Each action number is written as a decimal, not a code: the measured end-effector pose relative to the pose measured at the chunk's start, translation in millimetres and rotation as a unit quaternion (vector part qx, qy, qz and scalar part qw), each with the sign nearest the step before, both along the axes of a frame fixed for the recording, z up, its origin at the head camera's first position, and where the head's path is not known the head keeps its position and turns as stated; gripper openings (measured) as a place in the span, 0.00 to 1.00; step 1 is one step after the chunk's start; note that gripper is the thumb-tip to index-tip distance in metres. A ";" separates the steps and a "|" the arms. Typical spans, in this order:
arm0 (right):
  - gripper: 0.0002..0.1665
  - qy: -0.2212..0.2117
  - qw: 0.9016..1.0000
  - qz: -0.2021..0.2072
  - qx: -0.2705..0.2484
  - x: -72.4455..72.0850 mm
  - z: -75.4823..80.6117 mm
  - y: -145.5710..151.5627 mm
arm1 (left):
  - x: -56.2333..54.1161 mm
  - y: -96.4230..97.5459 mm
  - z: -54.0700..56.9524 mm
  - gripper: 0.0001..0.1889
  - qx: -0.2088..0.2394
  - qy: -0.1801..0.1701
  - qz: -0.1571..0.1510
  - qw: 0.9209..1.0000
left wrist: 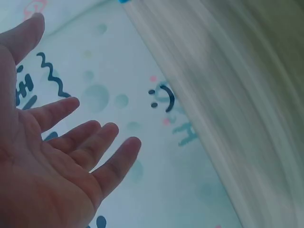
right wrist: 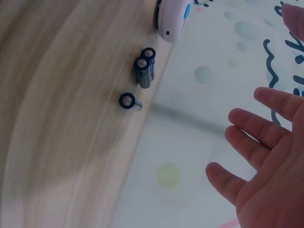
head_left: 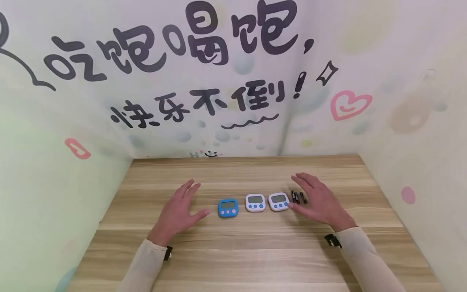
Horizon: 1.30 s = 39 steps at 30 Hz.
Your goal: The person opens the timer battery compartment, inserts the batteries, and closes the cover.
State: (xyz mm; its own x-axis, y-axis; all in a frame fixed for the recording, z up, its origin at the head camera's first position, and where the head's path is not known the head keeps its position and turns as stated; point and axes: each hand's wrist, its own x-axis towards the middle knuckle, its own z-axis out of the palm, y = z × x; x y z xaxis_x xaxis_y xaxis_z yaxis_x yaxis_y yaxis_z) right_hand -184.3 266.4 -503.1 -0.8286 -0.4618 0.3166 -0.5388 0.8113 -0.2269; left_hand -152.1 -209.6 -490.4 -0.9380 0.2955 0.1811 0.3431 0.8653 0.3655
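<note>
A blue digital timer [head_left: 228, 208] lies on the wooden table in the head view. To its right are a white timer [head_left: 255, 202] and a second white timer [head_left: 279, 201], all with grey screens and small buttons. My left hand [head_left: 180, 213] is held out left of the blue timer, apart from it, its fingers extended and holding nothing. Over the right side, my right hand [head_left: 317, 200] has its fingers spread near the second white timer and partly overlaps it in view. Beside that hand lie three small dark batteries [right wrist: 145, 71], two together and one apart.
The wooden table [head_left: 240, 259] meets a white wall [head_left: 164, 140] with dark lettering and painted bubbles at the back. Side walls [head_left: 430, 170] flank the table. Each wrist wears a black strap [head_left: 333, 240] by a light sleeve.
</note>
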 end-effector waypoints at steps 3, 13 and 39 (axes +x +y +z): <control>0.52 0.002 1.000 0.006 -0.015 1.8 -0.6 -0.4 | 0.1 7.0 2.0 0.47 0.020 0.006 -0.013 1.000; 0.43 -0.048 0.997 0.006 -0.062 4.5 -2.6 -6.6 | -4.0 34.9 6.3 0.41 0.066 -0.010 -0.041 0.997; 0.33 -0.141 0.984 0.015 -0.110 -13.5 -18.4 -16.3 | -39.1 124.0 -6.6 0.31 0.116 -0.100 -0.080 0.985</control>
